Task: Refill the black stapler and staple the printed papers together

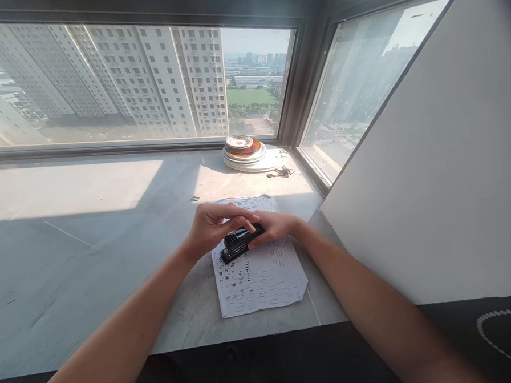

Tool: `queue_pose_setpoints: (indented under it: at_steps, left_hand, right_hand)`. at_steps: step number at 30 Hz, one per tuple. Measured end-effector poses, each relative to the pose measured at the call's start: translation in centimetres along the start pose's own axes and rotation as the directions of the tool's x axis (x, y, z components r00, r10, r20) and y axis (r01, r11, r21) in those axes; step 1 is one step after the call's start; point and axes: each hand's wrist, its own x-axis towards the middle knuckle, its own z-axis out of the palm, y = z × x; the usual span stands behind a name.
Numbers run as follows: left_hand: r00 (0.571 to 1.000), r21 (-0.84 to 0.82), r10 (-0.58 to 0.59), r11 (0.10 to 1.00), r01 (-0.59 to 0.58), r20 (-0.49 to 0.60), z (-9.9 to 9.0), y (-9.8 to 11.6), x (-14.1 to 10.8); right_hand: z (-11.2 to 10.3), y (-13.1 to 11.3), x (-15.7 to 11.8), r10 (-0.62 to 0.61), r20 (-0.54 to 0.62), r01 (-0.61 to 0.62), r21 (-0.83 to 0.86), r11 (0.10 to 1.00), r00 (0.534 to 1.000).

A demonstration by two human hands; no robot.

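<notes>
A black stapler [236, 251] lies slantwise over a sheet of paper [269, 291], its front end toward the lower left. My right hand [275, 225] is closed around the stapler's rear end. Reaching in from the left, my left hand [216, 223] is over the stapler's top, with thumb and fingers drawn together close to my right fingers. Whatever is between those left fingertips, if anything, is too small to make out. Handwriting and rows of short dark marks cover the paper; its upper part is partly hidden by my hands.
Beyond the paper, a stack of plates [245, 156] stands on the grey stone sill [92, 263] by the window. Keys [281, 172] lie beside the plates, and a small dark piece [195, 198] lies left of the paper. A white wall [434, 165] closes off the right side.
</notes>
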Motion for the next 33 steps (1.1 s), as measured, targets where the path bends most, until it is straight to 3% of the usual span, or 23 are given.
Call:
queue_pose_setpoints:
  at_steps: [8, 33]
  left_hand:
    - [1.000, 0.033, 0.002, 0.999, -0.002, 0.000, -0.14, -0.33, -0.08]
    - [0.998, -0.122, 0.042, 0.992, -0.037, 0.038, 0.03, -0.01, -0.17]
  right_hand:
    - [-0.04, -0.10, 0.07, -0.022, 0.002, 0.022, 0.023, 0.999, 1.000]
    - [-0.07, -0.64, 0.15, -0.039, 0.043, 0.034, 0.112, 0.993, 0.998]
